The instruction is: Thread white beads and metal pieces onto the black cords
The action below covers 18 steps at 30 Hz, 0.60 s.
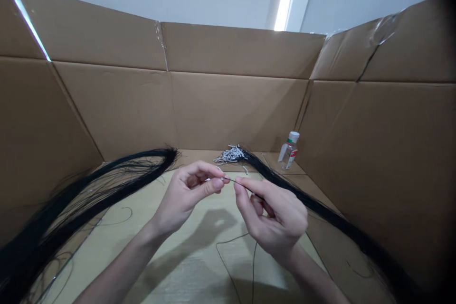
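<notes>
Near the middle of the view, my left hand (188,192) pinches the end of a thin dark cord between thumb and forefinger; a small pale bit shows at its fingertips, too small to make out. Just to the right, my right hand (272,211) is closed on the same dark cord (231,180), a short stretch of which spans the small gap between the hands. Below the right hand, a loop of thin cord (223,259) hangs or lies over the pale board (185,266); which of the two I cannot tell.
Bundles of black cords (117,194) lie at the left. Another black bundle (320,206) runs down the right, with white-and-dark tips (231,154) at the back. A clear bottle with a white cap (288,152) stands at the back right. Cardboard walls (235,109) surround the surface.
</notes>
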Tool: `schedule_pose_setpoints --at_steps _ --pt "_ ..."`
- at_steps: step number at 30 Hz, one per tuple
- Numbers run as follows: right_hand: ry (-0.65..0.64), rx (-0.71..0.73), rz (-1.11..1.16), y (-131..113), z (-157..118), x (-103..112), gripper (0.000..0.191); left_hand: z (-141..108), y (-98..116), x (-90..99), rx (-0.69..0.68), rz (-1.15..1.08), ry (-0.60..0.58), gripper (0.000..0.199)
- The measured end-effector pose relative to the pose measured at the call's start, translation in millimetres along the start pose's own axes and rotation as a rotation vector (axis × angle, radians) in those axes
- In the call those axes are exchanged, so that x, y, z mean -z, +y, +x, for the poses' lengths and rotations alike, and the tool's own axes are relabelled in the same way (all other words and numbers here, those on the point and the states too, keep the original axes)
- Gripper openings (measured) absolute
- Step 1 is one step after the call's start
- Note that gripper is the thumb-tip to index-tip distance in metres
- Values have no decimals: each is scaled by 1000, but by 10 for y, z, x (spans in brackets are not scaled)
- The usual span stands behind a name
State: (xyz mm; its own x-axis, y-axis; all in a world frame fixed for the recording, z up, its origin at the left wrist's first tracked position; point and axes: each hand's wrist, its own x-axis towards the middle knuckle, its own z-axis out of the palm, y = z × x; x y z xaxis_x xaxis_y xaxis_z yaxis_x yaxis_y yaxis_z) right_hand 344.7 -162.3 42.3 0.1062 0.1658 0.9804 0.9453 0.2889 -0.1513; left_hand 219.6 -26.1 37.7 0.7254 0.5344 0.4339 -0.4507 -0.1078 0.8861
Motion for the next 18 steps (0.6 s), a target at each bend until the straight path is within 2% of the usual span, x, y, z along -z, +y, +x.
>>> schedule_pose_setpoints --at_steps 11,18 --pt "-46 -18 52 1 9 0 13 8 43 -4 4 -7 10 7" --pt "-109 -116 113 8 10 -4 10 4 97 -21 2 115 -27 5"
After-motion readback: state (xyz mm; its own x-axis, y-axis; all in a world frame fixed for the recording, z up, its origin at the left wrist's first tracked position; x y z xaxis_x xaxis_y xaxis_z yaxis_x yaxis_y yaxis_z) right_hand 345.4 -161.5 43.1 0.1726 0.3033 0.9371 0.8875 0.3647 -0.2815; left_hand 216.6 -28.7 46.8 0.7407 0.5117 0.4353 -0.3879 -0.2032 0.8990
